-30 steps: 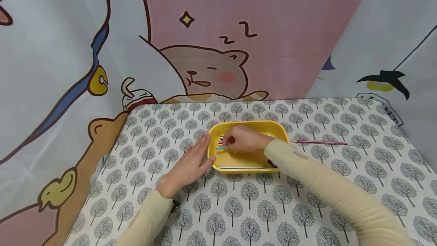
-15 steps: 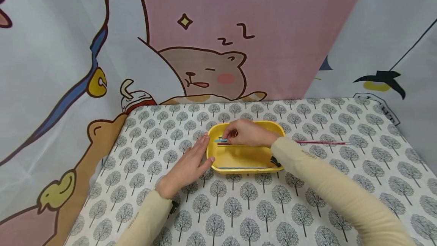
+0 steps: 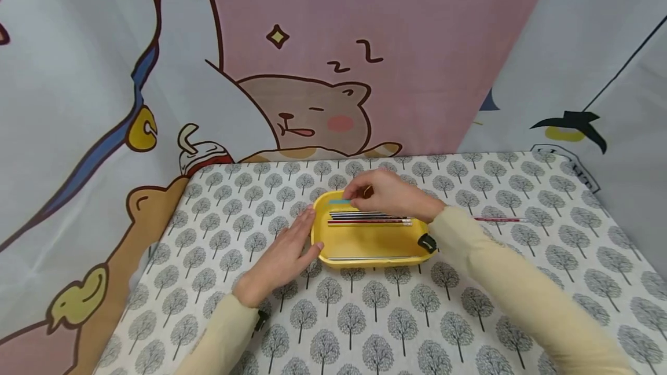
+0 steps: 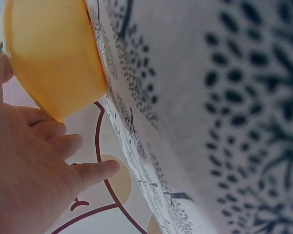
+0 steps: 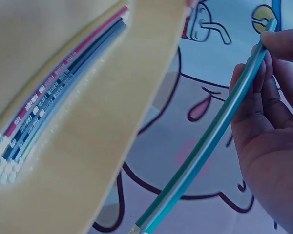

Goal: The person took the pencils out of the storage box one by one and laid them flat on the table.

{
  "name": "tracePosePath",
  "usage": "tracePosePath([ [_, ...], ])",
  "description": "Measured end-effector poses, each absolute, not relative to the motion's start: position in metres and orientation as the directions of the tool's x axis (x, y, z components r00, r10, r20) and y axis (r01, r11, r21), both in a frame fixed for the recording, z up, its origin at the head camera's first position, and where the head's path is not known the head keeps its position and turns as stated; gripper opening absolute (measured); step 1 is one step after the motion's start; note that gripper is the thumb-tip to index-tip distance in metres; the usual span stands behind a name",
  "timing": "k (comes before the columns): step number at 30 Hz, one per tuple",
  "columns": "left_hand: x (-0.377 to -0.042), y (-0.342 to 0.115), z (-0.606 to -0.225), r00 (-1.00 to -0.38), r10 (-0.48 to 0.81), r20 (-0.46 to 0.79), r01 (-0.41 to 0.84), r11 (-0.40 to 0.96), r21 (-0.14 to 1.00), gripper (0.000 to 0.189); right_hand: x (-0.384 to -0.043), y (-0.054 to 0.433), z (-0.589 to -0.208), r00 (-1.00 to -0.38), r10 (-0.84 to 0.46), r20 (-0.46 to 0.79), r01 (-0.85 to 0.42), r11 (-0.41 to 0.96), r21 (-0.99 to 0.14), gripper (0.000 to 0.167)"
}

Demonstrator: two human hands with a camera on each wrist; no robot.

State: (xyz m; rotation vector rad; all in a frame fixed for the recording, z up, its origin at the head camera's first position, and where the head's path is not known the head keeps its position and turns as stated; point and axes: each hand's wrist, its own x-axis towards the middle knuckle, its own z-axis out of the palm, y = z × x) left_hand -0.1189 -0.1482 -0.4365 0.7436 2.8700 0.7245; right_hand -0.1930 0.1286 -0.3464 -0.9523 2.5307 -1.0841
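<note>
A teal pencil (image 5: 205, 141) is pinched between the thumb and fingers of my right hand (image 3: 388, 192), over the far side of the yellow tray (image 3: 375, 245). Only the pencil's tip end shows in the head view; the eraser end comes into the right wrist view at the bottom. Inside the tray several pencils (image 3: 367, 221), red, dark, blue and yellow, lie side by side with white eraser ends to the right. Another thin pencil (image 3: 370, 258) lies along the tray's near wall. My left hand (image 3: 278, 259) touches the tray's left end with its fingers extended.
A red pencil (image 3: 500, 220) lies on the tree-print tablecloth (image 3: 375, 311) to the right of the tray, partly hidden by the right sleeve. Behind the table hangs a cartoon-print curtain (image 3: 417, 74).
My right hand has moved away from me, from the tray's middle to its far side, carrying the teal pencil. The pencils in the tray are more exposed. My left hand stays at the tray.
</note>
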Motion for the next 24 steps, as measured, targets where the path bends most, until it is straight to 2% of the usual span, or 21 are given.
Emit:
tracePosePath([
  [7,-0.118,-0.149,-0.437,-0.875,0.482,0.043,0.447,0.771,0.453,0.077,-0.182,0.15,-0.333,-0.8,-0.596,0.069,-0.451,0.521,-0.724,0.014],
  [15,-0.118,-0.148,-0.435,-0.873,0.487,0.038,0.45,0.773,0.447,0.077,-0.174,0.179,-0.331,-0.79,-0.595,0.148,-0.507,0.499,-0.702,0.017],
  [24,-0.117,-0.147,-0.434,-0.877,0.48,0.034,0.44,0.771,0.46,0.076,-0.163,0.203,-0.332,-0.819,-0.546,0.174,-0.507,0.549,-0.664,0.017],
])
